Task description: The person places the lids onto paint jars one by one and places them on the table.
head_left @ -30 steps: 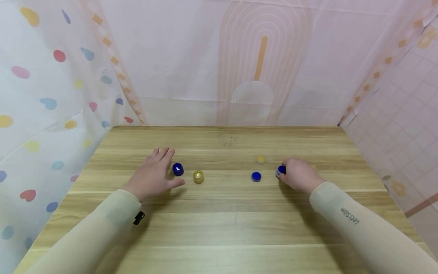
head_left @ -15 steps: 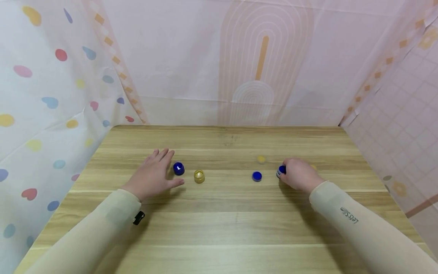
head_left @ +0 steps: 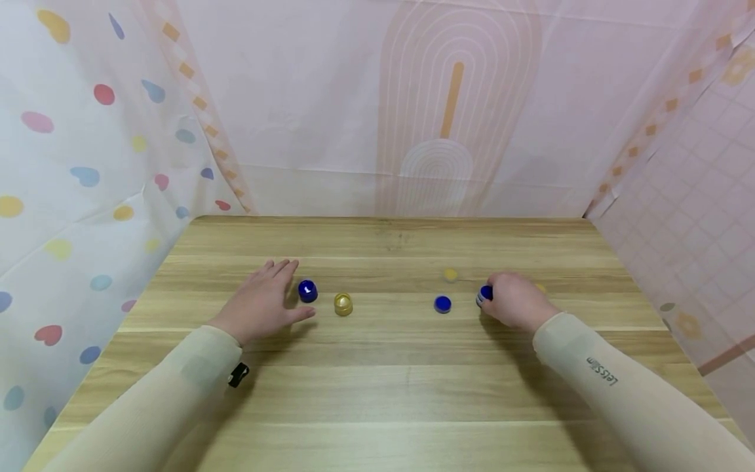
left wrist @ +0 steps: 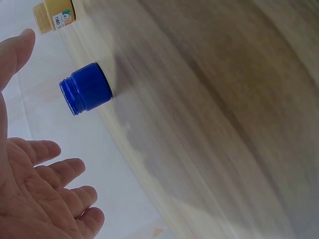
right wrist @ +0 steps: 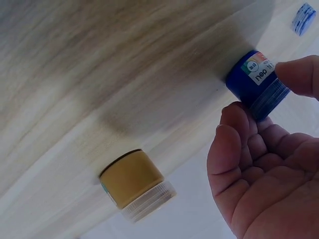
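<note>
My right hand (head_left: 519, 303) pinches a small blue jar (head_left: 484, 295) between thumb and fingers; in the right wrist view the labelled blue jar (right wrist: 255, 83) stands on the table. Beside that hand is a yellow jar with a clear lid (right wrist: 133, 179), mostly hidden in the head view. The left hand (head_left: 259, 303) has its fingers spread around an uncapped blue jar (head_left: 307, 291) without touching it, as the left wrist view of this blue jar (left wrist: 86, 88) also shows. Right of it stands an uncapped yellow jar (head_left: 343, 304).
A blue lid (head_left: 442, 304) and a yellowish lid (head_left: 451, 275) lie on the wooden table (head_left: 377, 380), left of my right hand. A patterned cloth (head_left: 318, 105) hangs behind the table and along both sides.
Both hands stay almost where they were; the fingertips of my left hand have drawn back very slightly. The jars and lids have not moved on the table.
</note>
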{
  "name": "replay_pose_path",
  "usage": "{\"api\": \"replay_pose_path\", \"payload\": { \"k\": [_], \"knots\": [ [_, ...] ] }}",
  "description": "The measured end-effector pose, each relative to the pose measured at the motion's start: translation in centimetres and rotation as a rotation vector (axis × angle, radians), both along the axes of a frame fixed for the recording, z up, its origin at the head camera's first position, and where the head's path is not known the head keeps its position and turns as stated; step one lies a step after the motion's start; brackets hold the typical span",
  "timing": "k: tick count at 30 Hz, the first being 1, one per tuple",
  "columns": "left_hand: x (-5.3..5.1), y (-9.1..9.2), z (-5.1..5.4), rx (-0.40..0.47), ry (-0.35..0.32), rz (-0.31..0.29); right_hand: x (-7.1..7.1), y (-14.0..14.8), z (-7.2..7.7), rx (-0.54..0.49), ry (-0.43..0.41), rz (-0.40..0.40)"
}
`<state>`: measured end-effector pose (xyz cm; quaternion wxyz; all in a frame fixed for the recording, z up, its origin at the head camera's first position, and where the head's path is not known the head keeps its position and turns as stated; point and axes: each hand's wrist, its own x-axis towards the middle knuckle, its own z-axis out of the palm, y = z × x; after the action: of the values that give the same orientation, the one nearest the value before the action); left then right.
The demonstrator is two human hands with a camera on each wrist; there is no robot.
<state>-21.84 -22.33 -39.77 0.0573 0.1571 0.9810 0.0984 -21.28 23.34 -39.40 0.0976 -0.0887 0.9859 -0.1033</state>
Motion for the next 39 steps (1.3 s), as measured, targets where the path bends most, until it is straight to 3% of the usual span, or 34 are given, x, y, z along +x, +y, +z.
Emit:
{"api": "replay_pose_path", "payload": {
  "k": [6, 9, 15, 20, 25, 39],
  "knots": [
    [0.1, 0.0, 0.0, 0.000, -0.002, -0.004, 0.6, -0.3, -0.2, 0.005, 0.024, 0.006],
    [0.1, -0.1, 0.0, 0.011, -0.015, 0.003, 1.1, -0.9, 0.0, 0.004, 0.084, 0.011],
    [-0.2, -0.5, -0.1, 0.051, -0.067, 0.030, 1.6, -3.4, 0.5, -0.018, 0.175, 0.104],
    [-0.7, -0.7, -0.2, 0.068, -0.106, 0.039, 1.8, -5.4, 0.6, -0.055, 0.136, 0.161],
    [-1.3, -0.3, -0.2, 0.072, -0.130, 0.050, 1.4, -6.6, 0.2, -0.006, 0.083, 0.179],
    [-1.5, 0.1, 0.1, 0.099, -0.148, 0.052, -0.2, -6.9, -1.2, 0.046, 0.021, 0.207]
  ]
}}
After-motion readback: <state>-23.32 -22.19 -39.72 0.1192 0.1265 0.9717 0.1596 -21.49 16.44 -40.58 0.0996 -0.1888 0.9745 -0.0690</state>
